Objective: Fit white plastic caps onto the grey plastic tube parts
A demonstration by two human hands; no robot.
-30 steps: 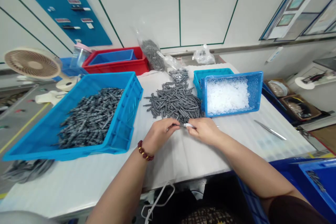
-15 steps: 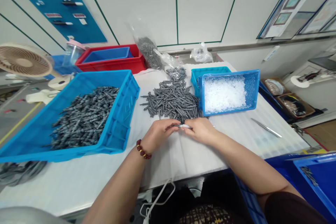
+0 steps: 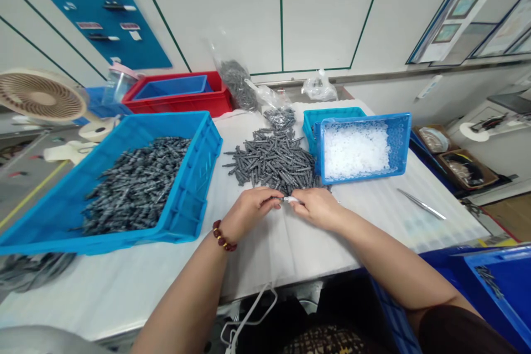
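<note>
My left hand (image 3: 249, 213) and my right hand (image 3: 317, 209) meet just in front of a loose heap of grey plastic rods (image 3: 274, 161). The left fingers pinch a thin grey rod (image 3: 275, 198). The right fingers hold a small white piece (image 3: 291, 199) at the rod's end. Most of the join is hidden by my fingertips. Behind the heap, a blue crate (image 3: 404, 144) holds white plastic pieces and sits tilted on a second blue crate (image 3: 332, 116). A red bead bracelet (image 3: 224, 235) circles my left wrist.
A large blue crate (image 3: 203, 177) of grey rods fills the table's left side. Steel tweezers (image 3: 421, 203) lie to the right on white foam sheeting (image 3: 265, 254). Farther back stand plastic bags, a red crate (image 3: 178, 102) and a fan (image 3: 41, 97). Another blue crate (image 3: 498, 287) sits low at right.
My hands stay together on the rod and white piece, with only slight finger movement. The whole scene has shifted a little in view as my head moved.
</note>
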